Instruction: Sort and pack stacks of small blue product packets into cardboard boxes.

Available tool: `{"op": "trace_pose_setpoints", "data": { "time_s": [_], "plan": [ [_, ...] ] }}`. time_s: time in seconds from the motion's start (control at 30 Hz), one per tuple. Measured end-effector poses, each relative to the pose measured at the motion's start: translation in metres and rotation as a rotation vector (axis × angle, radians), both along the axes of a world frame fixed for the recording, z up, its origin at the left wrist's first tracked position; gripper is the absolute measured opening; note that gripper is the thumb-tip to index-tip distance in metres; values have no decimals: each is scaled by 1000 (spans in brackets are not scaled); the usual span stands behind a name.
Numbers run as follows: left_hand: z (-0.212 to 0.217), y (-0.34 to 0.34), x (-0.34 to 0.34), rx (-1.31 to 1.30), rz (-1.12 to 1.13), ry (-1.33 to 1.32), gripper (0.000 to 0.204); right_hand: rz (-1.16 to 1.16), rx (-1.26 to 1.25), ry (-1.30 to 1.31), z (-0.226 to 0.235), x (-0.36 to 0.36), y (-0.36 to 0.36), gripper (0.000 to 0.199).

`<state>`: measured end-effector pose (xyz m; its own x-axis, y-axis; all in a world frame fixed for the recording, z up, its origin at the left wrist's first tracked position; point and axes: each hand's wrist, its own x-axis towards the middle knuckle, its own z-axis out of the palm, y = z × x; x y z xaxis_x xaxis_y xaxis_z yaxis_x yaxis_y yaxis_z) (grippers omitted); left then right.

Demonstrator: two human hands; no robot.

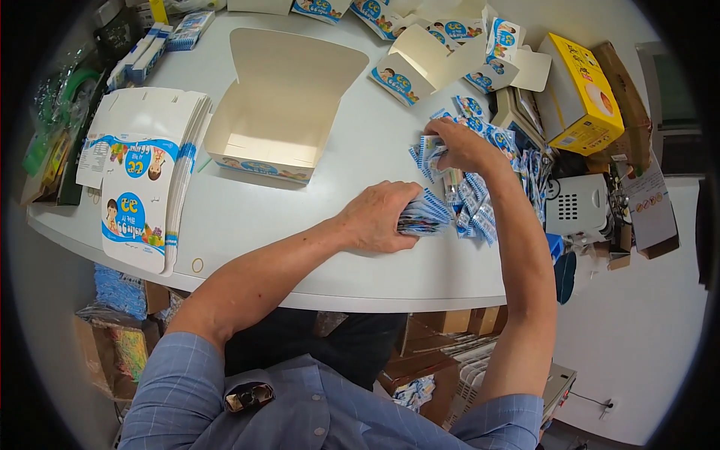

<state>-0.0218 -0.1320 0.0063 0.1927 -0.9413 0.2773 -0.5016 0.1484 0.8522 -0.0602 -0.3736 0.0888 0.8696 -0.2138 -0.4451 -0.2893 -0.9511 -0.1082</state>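
My left hand (381, 217) is closed around a stack of small blue-and-white packets (424, 214), standing on edge near the front of the white table. My right hand (459, 144) reaches over a loose heap of the same packets (474, 201). Its fingers curl down at a packet on the heap's left side; the fingertips are partly hidden, so how firmly they grip cannot be told. To the left of the heap, farther back, an open white carton (271, 124) stands with its lid raised and its bottom bare.
Flat printed cartons (139, 180) lie stacked on the table's left. More open cartons (409, 67) stand at the back, beside a yellow box (577, 94) at the right. A rubber band (197, 265) lies near the front edge. A white device (576, 206) sits right of the heap.
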Motion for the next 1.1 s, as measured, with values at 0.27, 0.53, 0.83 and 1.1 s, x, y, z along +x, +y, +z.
{"op": "trace_pose_setpoints", "data": {
  "time_s": [0.27,0.53,0.83,1.1],
  "plan": [
    [-3,-2,-2,-68,12,30,54,125,-143,-204,2,-13,-17,60],
    [0,-2,-1,-53,12,38,50,-681,321,-478,40,-29,-51,37],
    [-1,-5,-4,-51,17,29,50,-542,241,-243,-27,7,-98,54],
    [-2,-2,0,-4,18,63,49,-567,62,-134,-35,34,-92,74]
  ]
}}
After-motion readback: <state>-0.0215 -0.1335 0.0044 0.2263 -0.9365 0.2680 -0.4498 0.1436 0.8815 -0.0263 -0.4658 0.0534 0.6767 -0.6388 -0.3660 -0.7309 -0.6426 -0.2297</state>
